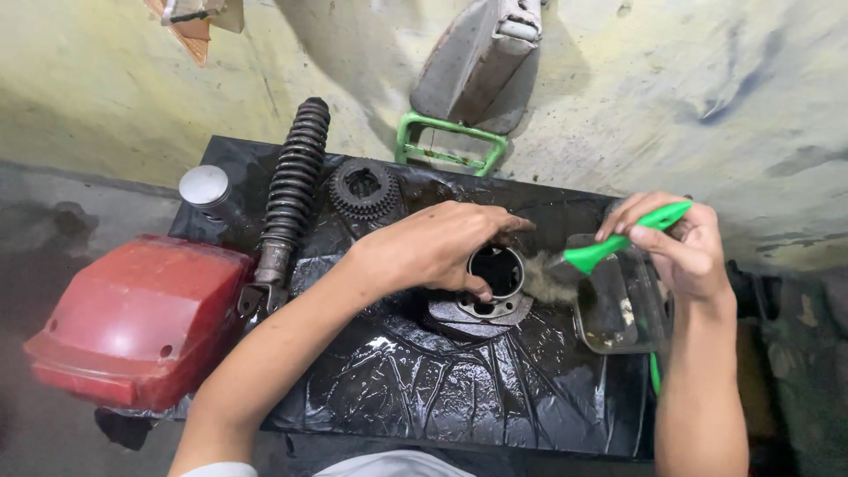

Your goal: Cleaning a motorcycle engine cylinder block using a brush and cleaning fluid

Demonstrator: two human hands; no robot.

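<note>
Head view of an engine cylinder (pixel 495 283) being cleaned on an oily black tray (pixel 459 389) that serves as the desk. The left hand (pixel 433 246) is curled over the cylinder's near rim, fingers closed on it to steady it. The right hand (pixel 680 247) is closed around the handle of a green brush (pixel 609 247), whose worn bristles touch the cylinder's right flank. Just beside it, under the right hand, stands a clear plastic container (pixel 618 309).

The cylinder sits near the tray's centre with its long axis roughly upright and its open bore pointing up toward the camera. The brush's long axis runs from upper right down to lower left, bristle end toward the cylinder.

Likely hazards, as a judgement: the oil-wet surfaces could let the cylinder slip from the steadying fingers, and a wide brush stroke could knock the container. A coil-spring shock absorber (pixel 291 177), a toothed gear (pixel 364 187), a piston (pixel 205 188) and a red body panel (pixel 132 318) lie to the left.
</note>
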